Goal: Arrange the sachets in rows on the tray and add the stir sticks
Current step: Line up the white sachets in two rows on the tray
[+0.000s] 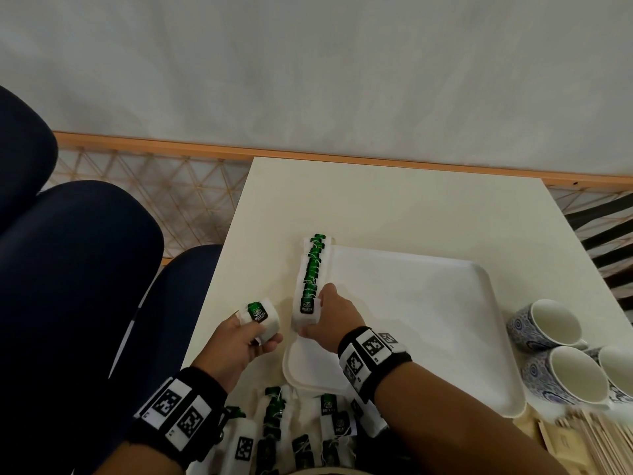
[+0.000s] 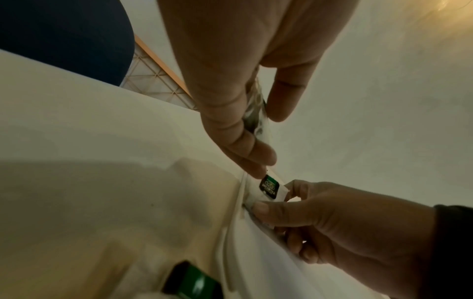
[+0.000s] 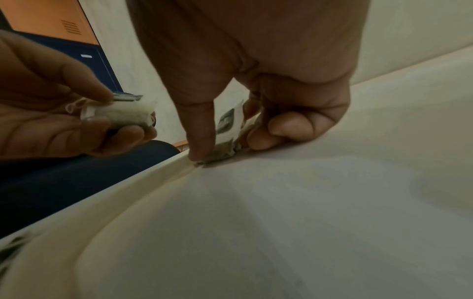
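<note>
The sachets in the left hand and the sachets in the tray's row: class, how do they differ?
The sachets in the left hand are a small bundle held above the table; the row is long and lies along the tray at its left edge. The left hand grips its bundle; the right hand pinches the row's near end. Both show green tags.

A white table (image 1: 394,207) is standing near a pale wall (image 1: 308,63). Along the foot of this wall an orange wooden strip (image 1: 154,149) is running. Below it the floor (image 1: 154,190) is showing a pattern of thin yellow triangles. Dark blue chairs (image 1: 68,252) are standing at the left of the table. At the right edge some black and white stripes (image 1: 603,234) are showing; what they belong to is not clear. Soft, even light is falling on the table top.
</note>
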The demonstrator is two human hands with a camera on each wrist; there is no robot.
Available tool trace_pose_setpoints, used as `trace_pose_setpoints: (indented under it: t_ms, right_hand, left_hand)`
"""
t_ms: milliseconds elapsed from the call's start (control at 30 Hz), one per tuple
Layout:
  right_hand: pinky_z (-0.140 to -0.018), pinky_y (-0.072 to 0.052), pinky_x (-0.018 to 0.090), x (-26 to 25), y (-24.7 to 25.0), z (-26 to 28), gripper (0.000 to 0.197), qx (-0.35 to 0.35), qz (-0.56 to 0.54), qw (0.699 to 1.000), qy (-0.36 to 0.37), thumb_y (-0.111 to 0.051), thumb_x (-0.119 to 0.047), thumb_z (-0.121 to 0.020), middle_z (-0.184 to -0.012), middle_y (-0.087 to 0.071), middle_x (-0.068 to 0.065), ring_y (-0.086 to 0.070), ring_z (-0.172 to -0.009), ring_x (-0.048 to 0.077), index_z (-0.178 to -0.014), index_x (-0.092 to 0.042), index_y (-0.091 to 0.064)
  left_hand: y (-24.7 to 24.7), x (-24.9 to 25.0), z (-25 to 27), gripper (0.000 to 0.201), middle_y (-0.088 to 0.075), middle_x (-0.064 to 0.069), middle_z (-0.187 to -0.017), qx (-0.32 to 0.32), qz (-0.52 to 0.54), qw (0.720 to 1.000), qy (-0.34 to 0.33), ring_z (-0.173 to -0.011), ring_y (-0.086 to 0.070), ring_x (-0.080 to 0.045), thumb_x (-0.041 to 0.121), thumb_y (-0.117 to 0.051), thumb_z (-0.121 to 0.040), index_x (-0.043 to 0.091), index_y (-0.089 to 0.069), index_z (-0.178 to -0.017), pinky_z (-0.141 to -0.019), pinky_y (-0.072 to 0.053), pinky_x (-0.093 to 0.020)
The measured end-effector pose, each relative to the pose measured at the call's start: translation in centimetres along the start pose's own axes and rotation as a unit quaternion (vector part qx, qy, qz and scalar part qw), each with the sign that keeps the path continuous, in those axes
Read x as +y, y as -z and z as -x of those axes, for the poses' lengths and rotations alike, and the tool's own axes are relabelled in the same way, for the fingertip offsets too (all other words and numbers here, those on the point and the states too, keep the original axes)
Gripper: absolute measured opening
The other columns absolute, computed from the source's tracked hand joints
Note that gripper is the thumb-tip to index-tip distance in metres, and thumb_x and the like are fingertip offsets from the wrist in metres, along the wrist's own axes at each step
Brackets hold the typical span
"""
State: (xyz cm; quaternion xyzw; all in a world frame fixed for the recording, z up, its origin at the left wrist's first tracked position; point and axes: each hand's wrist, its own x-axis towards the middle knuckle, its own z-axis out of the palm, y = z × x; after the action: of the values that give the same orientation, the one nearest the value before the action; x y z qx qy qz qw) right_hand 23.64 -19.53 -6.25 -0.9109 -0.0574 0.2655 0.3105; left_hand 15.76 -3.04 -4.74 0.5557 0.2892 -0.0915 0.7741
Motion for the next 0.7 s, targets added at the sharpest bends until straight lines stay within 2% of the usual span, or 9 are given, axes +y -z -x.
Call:
trace_pose_setpoints:
  t_ms: [167,300,333,400,467,567,633,700]
  right_hand:
    - [-0.069,-0.046,0.032,0.0,-0.1,-0.6,0.058,-0.001,0.006,1.0,-0.002,-0.077,-0.037,-0.077,-0.105,-0.061,0.006,-0.06,-0.092,0.025,-0.111,-0.015,-0.036]
    - [-0.055,-0.037,0.023,-0.2,0.1,0.1,0.044,0.045,-0.024,0.998,0.028,-0.066,-0.047,-0.085,-0.084,-0.053,-0.004,-0.052,-0.072,0.015,-0.102,-0.017,-0.039]
    - [-0.057,-0.038,0.023,-0.3,0.2,0.4,0.038,0.059,-0.046,0.996,0.041,-0.06,-0.05,-0.089,-0.081,-0.053,-0.006,-0.052,-0.072,0.014,-0.1,-0.018,-0.042]
    - [-0.069,-0.043,0.024,-0.5,0.3,0.9,0.036,0.042,-0.102,0.991,0.073,-0.051,-0.055,-0.093,-0.084,-0.058,-0.008,-0.056,-0.08,0.014,-0.1,-0.019,-0.052]
    - [-0.077,-0.045,0.024,-0.5,0.1,1.5,0.035,0.005,-0.119,0.987,0.112,-0.053,-0.056,-0.091,-0.092,-0.064,-0.007,-0.059,-0.087,0.012,-0.1,-0.022,-0.06]
    - [-0.069,-0.042,0.017,-0.2,-0.1,2.1,0.02,-0.003,-0.097,0.983,0.153,-0.064,-0.045,-0.089,-0.087,-0.063,-0.01,-0.056,-0.078,0.003,-0.089,-0.024,-0.063]
    - [-0.066,-0.038,0.013,-0.1,-0.1,2.3,0.02,0.006,-0.089,0.982,0.166,-0.065,-0.038,-0.089,-0.088,-0.061,-0.009,-0.052,-0.075,0.0,-0.097,-0.021,-0.069]
    - [-0.067,-0.035,0.012,0.3,-0.1,2.3,0.024,0.039,-0.063,0.983,0.168,-0.064,-0.037,-0.09,-0.092,-0.056,-0.009,-0.05,-0.078,0.004,-0.105,-0.019,-0.071]
  left_hand:
    - [-0.3,0.1,0.2,0.021,-0.066,-0.022,-0.101,-0.03,0.014,0.999,-0.01,-0.083,-0.067,-0.03,-0.008,-0.043,-0.095,0.0,-0.057,-0.109,-0.066,-0.058,-0.025]
    - [0.0,-0.1,0.1,0.024,-0.07,-0.019,-0.102,-0.023,-0.03,0.999,-0.021,-0.086,-0.071,-0.031,-0.005,-0.047,-0.095,0.005,-0.058,-0.113,-0.071,-0.06,-0.026]
    - [0.1,-0.1,0.0,0.025,-0.071,-0.019,-0.103,-0.021,-0.043,0.999,-0.024,-0.089,-0.071,-0.033,-0.005,-0.049,-0.094,0.005,-0.058,-0.115,-0.072,-0.06,-0.028]
    - [0.2,-0.2,0.0,0.026,-0.072,-0.017,-0.103,-0.021,-0.058,0.998,-0.03,-0.093,-0.07,-0.034,-0.005,-0.053,-0.092,0.006,-0.06,-0.115,-0.077,-0.059,-0.032]
    - [0.0,-0.2,0.1,0.028,-0.073,-0.015,-0.103,-0.031,-0.062,0.997,-0.037,-0.092,-0.071,-0.032,-0.005,-0.056,-0.09,0.005,-0.062,-0.115,-0.077,-0.059,-0.034]
    - [-0.7,-0.3,0.3,0.027,-0.073,-0.013,-0.093,-0.045,-0.079,0.995,-0.05,-0.076,-0.07,-0.018,-0.004,-0.061,-0.087,0.003,-0.065,-0.113,-0.066,-0.056,-0.027]
    - [-1.1,-0.4,0.3,0.026,-0.074,-0.014,-0.094,-0.048,-0.088,0.994,-0.052,-0.076,-0.07,-0.017,-0.004,-0.063,-0.087,0.004,-0.066,-0.112,-0.065,-0.055,-0.024]
    - [-1.3,-0.5,0.2,0.028,-0.074,-0.013,-0.098,-0.051,-0.09,0.993,-0.052,-0.081,-0.072,-0.019,-0.005,-0.06,-0.088,0.007,-0.066,-0.112,-0.065,-0.056,-0.024]
